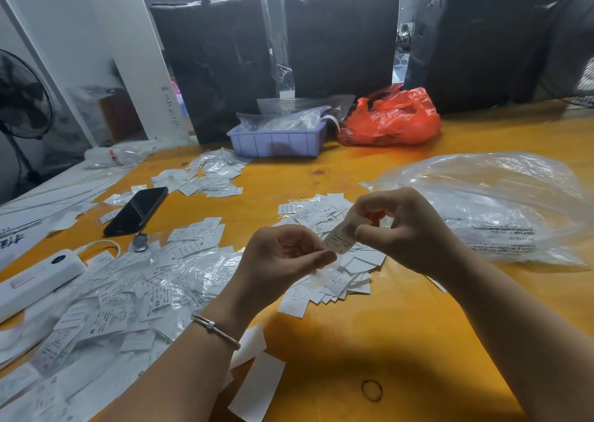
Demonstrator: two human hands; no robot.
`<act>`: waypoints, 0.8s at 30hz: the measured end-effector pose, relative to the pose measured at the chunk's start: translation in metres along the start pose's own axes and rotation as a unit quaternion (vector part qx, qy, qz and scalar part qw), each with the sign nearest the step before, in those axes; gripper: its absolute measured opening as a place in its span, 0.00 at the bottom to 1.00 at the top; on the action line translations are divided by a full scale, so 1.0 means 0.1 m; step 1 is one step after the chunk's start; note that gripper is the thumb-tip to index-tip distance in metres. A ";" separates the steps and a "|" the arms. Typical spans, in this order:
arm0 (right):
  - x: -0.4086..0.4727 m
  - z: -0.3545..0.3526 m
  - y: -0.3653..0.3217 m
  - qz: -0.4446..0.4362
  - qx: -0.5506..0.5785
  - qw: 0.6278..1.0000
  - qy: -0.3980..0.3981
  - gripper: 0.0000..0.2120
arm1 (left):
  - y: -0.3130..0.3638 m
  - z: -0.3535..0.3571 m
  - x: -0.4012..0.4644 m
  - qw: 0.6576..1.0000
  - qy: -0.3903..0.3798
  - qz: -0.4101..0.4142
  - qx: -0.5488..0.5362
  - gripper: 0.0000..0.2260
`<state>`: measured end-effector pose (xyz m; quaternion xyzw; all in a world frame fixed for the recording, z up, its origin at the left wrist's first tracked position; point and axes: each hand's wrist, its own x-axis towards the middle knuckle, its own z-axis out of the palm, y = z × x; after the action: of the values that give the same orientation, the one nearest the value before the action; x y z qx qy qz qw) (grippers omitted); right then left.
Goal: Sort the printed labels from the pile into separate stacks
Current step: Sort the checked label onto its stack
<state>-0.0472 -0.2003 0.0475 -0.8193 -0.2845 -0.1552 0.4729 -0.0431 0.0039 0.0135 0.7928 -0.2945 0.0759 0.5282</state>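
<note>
Above the label stack (334,280), the right hand (405,231) pinches one label (340,238); the left hand (283,257) pinches clear film (318,275). Loosened fingers could drop it onto the wrong stack.

The print on the label (340,239) pinched between both hands is too blurred to read, and the right hand (406,228) hides its upper end. The left hand (286,257) covers part of the stack of labels (334,280) beneath it. Left of that stack, the big pile (106,309) runs off the picture's left and bottom edges, its text mostly too small to tell. Behind the stack, the contents of the purple tray (276,141) are veiled by crumpled plastic.
</note>
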 end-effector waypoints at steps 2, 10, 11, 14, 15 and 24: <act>-0.01 0.00 0.02 -0.002 -0.032 0.999 -0.015 0.10 | -0.01 0.00 0.00 1.000 -0.007 -0.004 -0.001 0.05; -0.02 0.08 0.02 -0.018 -0.072 0.994 -0.075 0.06 | -0.06 0.04 0.00 0.999 -0.030 -0.016 0.011 0.09; -0.01 0.08 0.02 -0.017 -0.061 0.997 -0.047 0.07 | -0.05 0.03 0.00 0.999 -0.026 -0.018 0.007 0.10; 0.00 0.05 0.02 -0.022 -0.017 0.999 0.037 0.09 | -0.04 0.02 0.01 1.000 -0.011 -0.023 -0.008 0.11; 0.00 0.04 0.01 -0.027 -0.019 0.999 0.043 0.08 | -0.04 0.02 0.01 1.000 -0.007 -0.024 -0.011 0.11; -0.01 0.09 0.05 -0.013 -0.045 0.999 0.008 0.08 | -0.06 0.01 0.02 0.998 0.004 -0.062 -0.033 0.13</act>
<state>-0.0448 -0.1948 0.0388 -0.8348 -0.2838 -0.1805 0.4360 -0.0385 0.0037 0.0096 0.7913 -0.2451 0.0366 0.5590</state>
